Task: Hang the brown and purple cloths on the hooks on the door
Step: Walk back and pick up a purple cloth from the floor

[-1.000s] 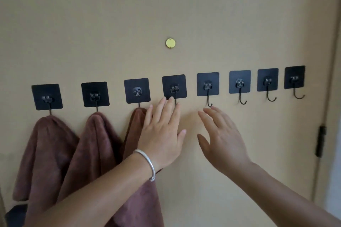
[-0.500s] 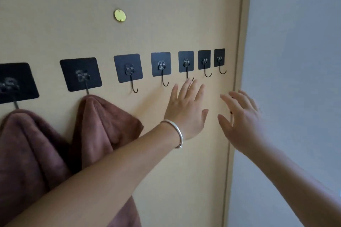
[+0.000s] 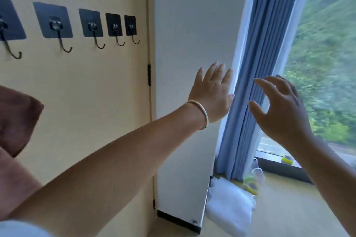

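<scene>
Brown cloth [image 3: 17, 119], one piece visible and cut off at the left edge, hangs against the beige door [image 3: 86, 102] below five black adhesive hooks [image 3: 57, 31], the leftmost cropped by the frame; no purple cloth in view, no legible writing anywhere. Left hand [image 3: 212, 92], one bangle [image 3: 200, 113] at the wrist, fingers straight and spread, holds nothing. Right hand [image 3: 281, 113], before the blue curtain [image 3: 256, 63], fingers loosely spread, holds nothing; items on the floor by the window are blurred.
</scene>
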Tool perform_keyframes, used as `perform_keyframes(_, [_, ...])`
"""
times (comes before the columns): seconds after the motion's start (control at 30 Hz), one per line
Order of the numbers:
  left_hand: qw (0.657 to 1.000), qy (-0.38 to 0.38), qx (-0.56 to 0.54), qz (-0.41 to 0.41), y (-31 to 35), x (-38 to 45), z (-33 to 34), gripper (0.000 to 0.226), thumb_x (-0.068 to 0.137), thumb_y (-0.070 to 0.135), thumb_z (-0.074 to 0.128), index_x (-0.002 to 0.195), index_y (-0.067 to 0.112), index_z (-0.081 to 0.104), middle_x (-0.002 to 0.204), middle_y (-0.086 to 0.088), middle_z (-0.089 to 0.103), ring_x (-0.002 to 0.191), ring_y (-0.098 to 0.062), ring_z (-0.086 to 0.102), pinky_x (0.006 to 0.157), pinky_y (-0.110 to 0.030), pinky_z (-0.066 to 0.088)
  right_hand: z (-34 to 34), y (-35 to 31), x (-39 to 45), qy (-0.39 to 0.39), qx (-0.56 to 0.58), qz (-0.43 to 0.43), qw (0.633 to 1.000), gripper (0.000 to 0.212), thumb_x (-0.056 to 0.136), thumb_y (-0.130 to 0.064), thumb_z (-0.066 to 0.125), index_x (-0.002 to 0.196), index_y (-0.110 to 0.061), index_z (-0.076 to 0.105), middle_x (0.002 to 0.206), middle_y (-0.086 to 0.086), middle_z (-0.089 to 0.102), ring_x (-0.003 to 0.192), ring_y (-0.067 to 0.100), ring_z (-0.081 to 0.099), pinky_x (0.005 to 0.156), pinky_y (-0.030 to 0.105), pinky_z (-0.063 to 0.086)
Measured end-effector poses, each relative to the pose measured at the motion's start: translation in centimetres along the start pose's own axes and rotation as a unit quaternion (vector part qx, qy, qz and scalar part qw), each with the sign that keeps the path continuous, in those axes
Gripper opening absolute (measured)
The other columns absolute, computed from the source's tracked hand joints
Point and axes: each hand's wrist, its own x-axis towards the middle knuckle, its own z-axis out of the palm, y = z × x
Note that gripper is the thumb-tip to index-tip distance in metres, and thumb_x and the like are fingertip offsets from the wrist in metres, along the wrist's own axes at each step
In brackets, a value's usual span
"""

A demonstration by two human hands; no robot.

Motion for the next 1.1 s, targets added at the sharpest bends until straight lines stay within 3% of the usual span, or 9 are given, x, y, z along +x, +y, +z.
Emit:
perform_keyframes(0.33, [0.976,0.051,-0.142,0.157,20.8,7.0,0.5,0.067,0.095,0.043,0.041,0.151,0.014,0.015,0.158,-0.007,0.014,0.147,-0.024,0.003,0.118,-0.050,0.005,-13.5,15.6,-6.5,0.050,-0.160,0.127,0.978,0.055,0.081,-0.027,0.070,0.132,-0.016,0.054,0.134,0.013,0.052,0.131,0.033,0.041,0.108,0.048,0.033])
perform_keyframes(0.6, [0.939,0.043,-0.238,0.244,41.5,8.4,-0.1,0.067,0.097,0.046,0.035,0.152,0.017,0.010,0.160,-0.005,0.007,0.147,-0.020,-0.004,0.119,-0.047,0.000,-27.2,27.2,-15.0,0.061,-0.280,0.231,0.930,0.052,0.082,-0.027,0.067,0.131,-0.017,0.053,0.135,0.012,0.050,0.133,0.030,0.037,0.111,0.048,0.030])
perform_keyframes(0.9, [0.842,0.050,-0.417,0.338,60.9,3.1,-4.2,0.066,0.094,0.050,0.039,0.150,0.021,0.022,0.159,-0.004,0.016,0.147,-0.020,0.003,0.119,-0.048,0.010,-42.1,32.1,-28.3,0.076,-0.391,0.349,0.848,0.051,0.086,-0.036,0.061,0.134,-0.020,0.051,0.139,0.007,0.048,0.136,0.025,0.033,0.112,0.048,0.027])
perform_keyframes(1.1, [0.789,0.015,-0.452,0.416,71.9,0.9,-6.4,0.065,0.095,0.050,0.036,0.152,0.023,0.016,0.160,-0.003,0.009,0.147,-0.017,-0.005,0.119,-0.041,-0.001,-48.9,33.3,-34.9,0.096,-0.439,0.423,0.787,0.053,0.088,-0.040,0.056,0.136,-0.019,0.050,0.141,0.006,0.047,0.137,0.022,0.032,0.112,0.045,0.028])
